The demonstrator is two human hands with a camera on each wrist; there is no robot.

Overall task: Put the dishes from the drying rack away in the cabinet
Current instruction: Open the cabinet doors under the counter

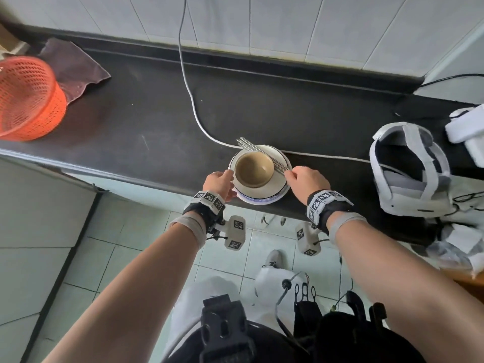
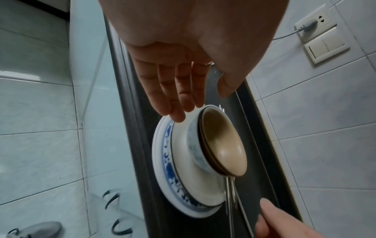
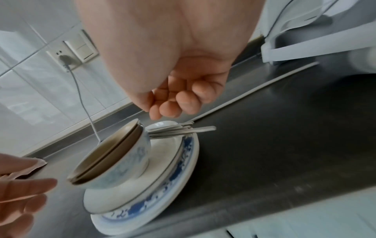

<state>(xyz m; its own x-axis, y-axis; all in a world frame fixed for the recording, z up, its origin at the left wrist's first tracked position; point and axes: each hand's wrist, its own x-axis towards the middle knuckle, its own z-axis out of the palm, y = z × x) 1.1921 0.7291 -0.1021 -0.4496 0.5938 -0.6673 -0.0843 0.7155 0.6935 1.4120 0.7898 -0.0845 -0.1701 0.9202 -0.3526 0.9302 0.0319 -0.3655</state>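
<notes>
A stack of dishes stands at the front edge of the dark counter (image 1: 157, 121). A blue-patterned plate (image 1: 262, 199) lies at the bottom with a white plate on it. On top sit nested bowls (image 1: 254, 170), the inner one tan. Metal chopsticks (image 1: 264, 155) and a white spoon (image 3: 162, 124) lie on the white plate behind the bowls. My left hand (image 1: 225, 179) is at the stack's left, its straight fingers (image 2: 177, 116) at the plate rim (image 2: 162, 161). My right hand (image 1: 301, 179) hovers at the stack's right with fingers (image 3: 173, 103) loosely curled just above the chopsticks (image 3: 183, 130), holding nothing.
An orange mesh basket (image 1: 26, 98) and a dark cloth (image 1: 76, 66) sit at the counter's far left. A white cable (image 1: 191, 95) runs from a wall socket (image 2: 313, 24) past the stack. White headgear (image 1: 408, 169) lies to the right. Cabinet handles (image 2: 114, 198) show under the counter.
</notes>
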